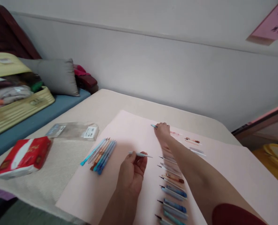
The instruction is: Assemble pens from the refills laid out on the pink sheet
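Note:
My left hand (134, 168) is palm up over the pale pink sheet, its thumb and fingers pinching a slim pale-blue pen refill (141, 154) with a thin tip pointing right. Farther off, my right hand (162, 129) is closed and low over the sheet; a light-blue pen (154, 126) pokes out at its left side. Left of my left hand lies a bundle of blue, white and orange-brown pens (102, 155). Beneath and beside my right forearm runs a column of pen barrels (174, 190) with white, dark-tipped refills.
The pink sheet (82, 197) covers much of a beige-covered surface (66, 159) against a white wall. On the left are a red tissue pack (23, 156) and a clear plastic packet (73, 131). Several more pen parts (194, 141) lie beyond my right forearm. A grey cushion (56, 76) sits at the back left.

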{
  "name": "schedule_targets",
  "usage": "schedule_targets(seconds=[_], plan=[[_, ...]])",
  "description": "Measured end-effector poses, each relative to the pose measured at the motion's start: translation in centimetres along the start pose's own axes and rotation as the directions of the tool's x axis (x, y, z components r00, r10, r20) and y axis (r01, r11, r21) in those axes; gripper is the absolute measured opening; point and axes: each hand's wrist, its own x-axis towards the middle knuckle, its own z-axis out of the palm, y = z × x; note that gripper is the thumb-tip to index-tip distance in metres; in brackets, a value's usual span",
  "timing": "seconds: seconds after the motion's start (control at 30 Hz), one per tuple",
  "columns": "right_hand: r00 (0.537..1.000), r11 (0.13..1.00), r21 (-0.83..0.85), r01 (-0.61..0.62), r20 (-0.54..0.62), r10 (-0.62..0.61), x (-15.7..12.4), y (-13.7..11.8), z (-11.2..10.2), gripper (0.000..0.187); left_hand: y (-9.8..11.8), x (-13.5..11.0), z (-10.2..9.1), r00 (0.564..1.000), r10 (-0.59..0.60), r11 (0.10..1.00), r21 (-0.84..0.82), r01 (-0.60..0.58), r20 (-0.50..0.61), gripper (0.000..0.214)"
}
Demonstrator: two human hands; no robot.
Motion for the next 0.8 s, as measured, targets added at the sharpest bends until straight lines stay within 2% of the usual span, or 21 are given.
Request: schedule_targets(seconds=[0.1,0.23,0.27,0.33,0.43,0.57,0.8], plan=[[0.995,0.995,-0.003,0.102,-0.015,-0.102,-0.7,0.0,-1.1,0.029,0.4,0.3,-0.1,0.999,0.037,0.999,-0.024,-0.038,-0.023,0.009],[0.957,0.957,0.013,0.289,-0.038,-0.288,-4.2,-0.2,-4.8,0.024,1.0,0.5,-0.2,0.995,0.088,0.994,-0.062,-0.091,-0.051,0.01],[0.934,0.935,0.027,0.355,-0.051,-0.353,-5.5,-0.3,-5.9,0.022,1.1,0.5,-0.2,0.993,0.101,0.992,-0.069,-0.105,-0.053,0.01],[0.826,0.824,0.087,0.56,-0.137,-0.547,-8.2,-0.5,-8.2,0.02,1.3,0.4,-0.3,0.991,0.128,0.988,-0.082,-0.132,-0.049,0.01],[0.712,0.716,0.06,0.696,-0.185,-0.677,-11.9,-1.3,-11.3,0.02,1.4,0.1,-0.4,0.985,0.166,0.982,-0.084,-0.169,-0.047,0.01],[0.674,0.684,-0.02,0.729,-0.156,-0.722,-14.5,-2.5,-13.4,0.023,1.3,-0.2,-0.5,0.983,0.181,0.981,-0.067,-0.183,-0.037,0.009],[0.652,0.665,-0.068,0.744,-0.149,-0.744,-15.1,-3.7,-13.8,0.028,1.5,-0.2,-0.8,0.98,0.199,0.977,-0.071,-0.201,-0.027,0.009]])
